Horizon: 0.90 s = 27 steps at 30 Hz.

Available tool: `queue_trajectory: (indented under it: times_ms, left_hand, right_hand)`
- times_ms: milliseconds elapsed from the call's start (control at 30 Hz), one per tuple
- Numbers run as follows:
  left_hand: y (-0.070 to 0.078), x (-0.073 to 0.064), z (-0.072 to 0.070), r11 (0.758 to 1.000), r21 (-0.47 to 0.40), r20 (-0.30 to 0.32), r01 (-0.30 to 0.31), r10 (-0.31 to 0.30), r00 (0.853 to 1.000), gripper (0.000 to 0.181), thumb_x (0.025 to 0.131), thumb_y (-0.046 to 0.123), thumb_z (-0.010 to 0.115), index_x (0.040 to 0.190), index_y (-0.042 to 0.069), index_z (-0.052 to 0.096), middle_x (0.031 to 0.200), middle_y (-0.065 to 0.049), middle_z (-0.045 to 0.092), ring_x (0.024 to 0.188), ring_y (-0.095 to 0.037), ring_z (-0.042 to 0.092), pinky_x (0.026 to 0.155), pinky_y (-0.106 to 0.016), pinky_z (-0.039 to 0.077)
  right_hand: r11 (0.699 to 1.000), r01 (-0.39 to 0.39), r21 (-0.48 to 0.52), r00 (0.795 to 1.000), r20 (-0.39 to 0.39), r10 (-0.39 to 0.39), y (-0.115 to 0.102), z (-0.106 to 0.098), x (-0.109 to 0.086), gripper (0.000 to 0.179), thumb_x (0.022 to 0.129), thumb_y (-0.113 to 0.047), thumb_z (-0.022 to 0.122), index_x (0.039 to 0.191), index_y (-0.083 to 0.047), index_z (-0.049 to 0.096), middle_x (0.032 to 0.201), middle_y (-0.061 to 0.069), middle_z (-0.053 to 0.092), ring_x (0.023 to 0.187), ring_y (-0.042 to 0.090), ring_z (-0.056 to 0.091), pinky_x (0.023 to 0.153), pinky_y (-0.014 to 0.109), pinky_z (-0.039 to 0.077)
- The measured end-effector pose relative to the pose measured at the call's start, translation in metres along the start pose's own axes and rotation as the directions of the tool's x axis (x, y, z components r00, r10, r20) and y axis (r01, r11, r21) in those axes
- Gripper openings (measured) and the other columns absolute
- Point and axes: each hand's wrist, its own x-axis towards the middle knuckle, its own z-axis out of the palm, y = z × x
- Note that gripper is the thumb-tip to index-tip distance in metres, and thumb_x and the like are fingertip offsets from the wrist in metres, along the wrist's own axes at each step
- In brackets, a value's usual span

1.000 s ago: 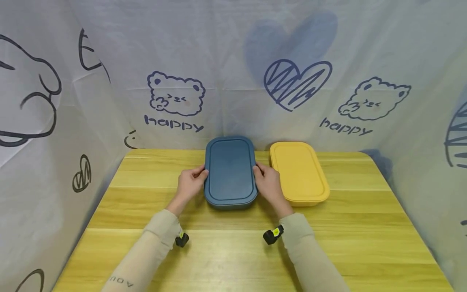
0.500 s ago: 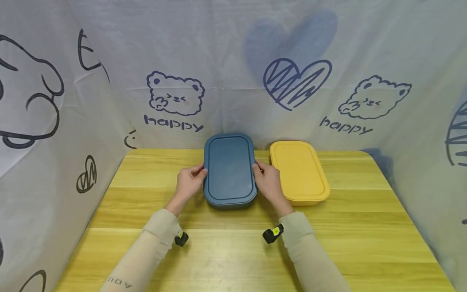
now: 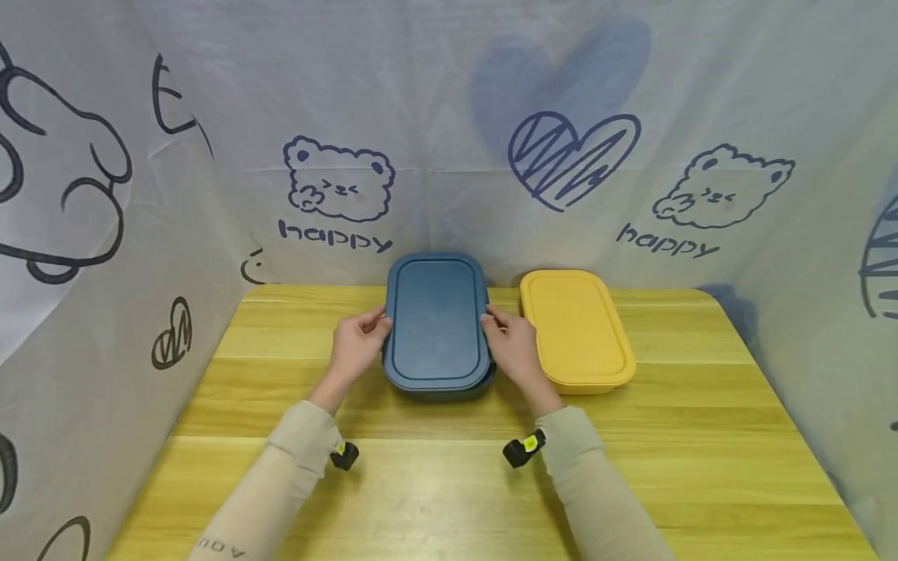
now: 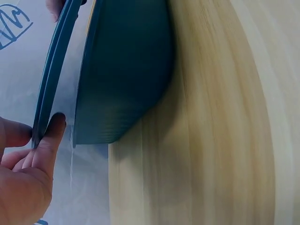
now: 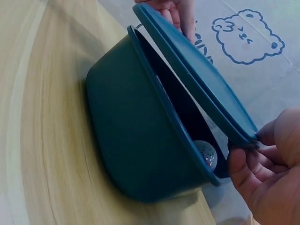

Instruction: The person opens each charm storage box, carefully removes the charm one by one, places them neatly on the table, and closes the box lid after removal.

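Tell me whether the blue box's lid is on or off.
Off: the left hand and right hand hold the lid above the box; both wrist views show a gap between the two.

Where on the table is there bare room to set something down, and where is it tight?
The wood-grain tabletop is bare right of the yellow lidded container, left of the left sleeve, and between that and the right sleeve. Crowded: between the blue container and the yellow one, where the right hand holds the blue lid.

sleeves [image 3: 609, 492]: beige, wide cuffs [image 3: 305, 438] | dark letters [image 3: 221, 548], left | wrist cameras [image 3: 517, 454]: black, yellow-green patches [image 3: 531, 443]
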Motion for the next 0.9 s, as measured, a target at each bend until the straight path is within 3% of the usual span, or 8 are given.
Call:
queue_trajectory:
  times_ms: [100,233,433,600,900]
  left_hand:
    - [-0.003,0.0,-0.003,1.0,0.008,0.005,0.006,-0.007,1.0,0.041,0.105,0.013,0.062,0.144,0.0,0.063,0.133,-0.025,0.07,0.12,-0.032,0.072,0.077,-0.012,0.056]
    - [-0.006,-0.001,-0.008,0.999,0.025,0.006,0.021,-0.021,1.0,0.04,0.105,0.013,0.062,0.144,0.002,0.064,0.128,-0.026,0.072,0.112,-0.026,0.073,0.072,-0.011,0.055]
    - [-0.008,-0.003,-0.016,0.999,0.026,0.007,0.023,-0.023,1.0,0.039,0.105,0.013,0.063,0.143,0.001,0.064,0.126,-0.026,0.073,0.104,-0.019,0.074,0.07,-0.012,0.055]
    - [-0.008,-0.003,-0.021,0.999,0.028,0.0,0.023,-0.023,1.0,0.039,0.105,0.012,0.063,0.143,0.0,0.064,0.125,-0.027,0.073,0.104,-0.02,0.075,0.069,-0.012,0.054]
    - [-0.012,-0.003,-0.029,0.999,0.053,0.011,0.014,-0.014,1.0,0.04,0.106,0.011,0.061,0.144,-0.001,0.062,0.127,-0.028,0.072,0.107,-0.024,0.074,0.069,-0.011,0.053]
  right_hand:
    - [1.0,-0.007,0.021,1.0,0.004,0.007,-0.001,0.002,0.001,0.04,0.107,-0.025,0.062,0.142,-0.006,0.068,0.121,0.02,0.076,0.077,0.024,0.074,0.065,0.027,0.055]
    - [0.996,-0.029,0.08,0.999,0.024,0.027,-0.006,0.004,0.0,0.039,0.106,-0.024,0.063,0.14,-0.005,0.069,0.114,0.02,0.075,0.053,0.01,0.061,0.055,0.023,0.051]
    - [0.986,-0.032,0.162,0.998,0.052,0.024,-0.015,0.006,-0.002,0.04,0.106,-0.022,0.065,0.14,-0.003,0.068,0.093,0.014,0.07,0.048,0.008,0.055,0.053,0.023,0.049]
    - [0.979,-0.048,0.196,0.997,0.071,0.034,-0.023,0.008,-0.001,0.041,0.105,-0.023,0.066,0.142,-0.004,0.067,0.08,0.004,0.064,0.049,0.011,0.055,0.054,0.024,0.049]
    - [0.967,-0.059,0.249,0.994,0.105,0.033,-0.034,0.012,0.0,0.04,0.105,-0.019,0.067,0.141,-0.002,0.066,0.077,0.005,0.066,0.05,0.012,0.054,0.055,0.025,0.049]
